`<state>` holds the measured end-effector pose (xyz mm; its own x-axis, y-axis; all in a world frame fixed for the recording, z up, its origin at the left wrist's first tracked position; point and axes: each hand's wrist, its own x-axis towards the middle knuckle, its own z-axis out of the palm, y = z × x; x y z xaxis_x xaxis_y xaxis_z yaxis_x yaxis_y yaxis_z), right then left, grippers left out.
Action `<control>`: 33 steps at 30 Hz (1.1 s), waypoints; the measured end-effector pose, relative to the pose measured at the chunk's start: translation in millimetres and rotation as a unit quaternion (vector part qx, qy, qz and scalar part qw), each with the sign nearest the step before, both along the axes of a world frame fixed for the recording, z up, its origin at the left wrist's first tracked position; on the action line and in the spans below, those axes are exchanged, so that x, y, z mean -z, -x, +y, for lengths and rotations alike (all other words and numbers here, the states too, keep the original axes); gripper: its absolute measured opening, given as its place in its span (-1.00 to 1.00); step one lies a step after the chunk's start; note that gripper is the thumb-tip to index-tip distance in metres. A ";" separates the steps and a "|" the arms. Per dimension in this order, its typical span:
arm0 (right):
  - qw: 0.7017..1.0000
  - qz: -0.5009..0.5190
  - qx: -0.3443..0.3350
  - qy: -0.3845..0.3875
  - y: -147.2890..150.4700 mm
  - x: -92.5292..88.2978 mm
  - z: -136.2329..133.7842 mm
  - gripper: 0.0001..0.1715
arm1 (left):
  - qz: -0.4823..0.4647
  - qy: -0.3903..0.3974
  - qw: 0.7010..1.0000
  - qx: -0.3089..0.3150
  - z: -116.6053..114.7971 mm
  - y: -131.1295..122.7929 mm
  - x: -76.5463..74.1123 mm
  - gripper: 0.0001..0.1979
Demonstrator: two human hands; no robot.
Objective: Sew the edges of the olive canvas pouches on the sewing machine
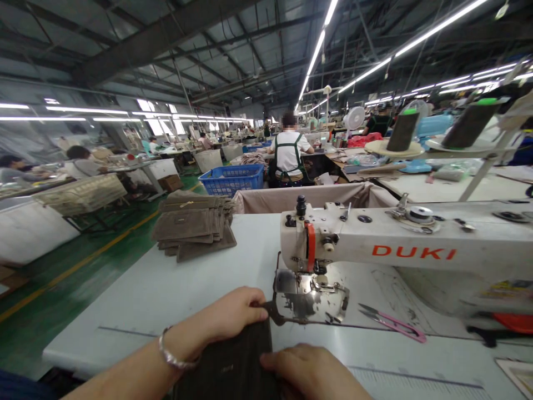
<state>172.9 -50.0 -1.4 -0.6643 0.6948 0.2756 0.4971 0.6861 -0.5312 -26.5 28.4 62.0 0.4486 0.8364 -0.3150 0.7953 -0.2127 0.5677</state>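
Note:
A dark brown fabric piece [233, 361] with a small light label lies at the near edge of the white sewing table. My left hand [239, 311], with a silver bangle on the wrist, pinches its far top corner close to the machine's metal plate. Against the right edge of the same piece rests my right hand [306, 366], thumb on the cloth and the other fingers curled, partly out of sight. Just beyond stands a white sewing machine [358, 239] marked DUKI. Pink-handled thread snips [395, 325] lie on its bed, to the right of the needle area.
A stack of brown fabric pieces [195, 222] sits at the table's far left corner. Behind the table are a cloth-lined bin [308, 197] and a blue basket [233, 179]. Thread cones [403, 130] stand at right. A person in a white shirt [289, 150] sits ahead.

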 end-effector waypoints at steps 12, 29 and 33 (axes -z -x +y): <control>0.973 -0.145 0.076 -0.165 -41.6 9.3 60.1 -0.88 | 0.075 -0.307 0.947 0.062 58.9 -71.5 51.0 -0.88; 0.944 0.022 0.118 -0.307 -41.2 27.4 45.2 -0.65 | -0.007 -0.370 0.907 0.200 26.1 -49.0 60.3 -0.64; 0.947 0.010 0.112 -0.301 -41.5 27.7 44.5 -0.68 | -0.023 -0.367 0.912 0.180 25.6 -52.3 56.3 -0.70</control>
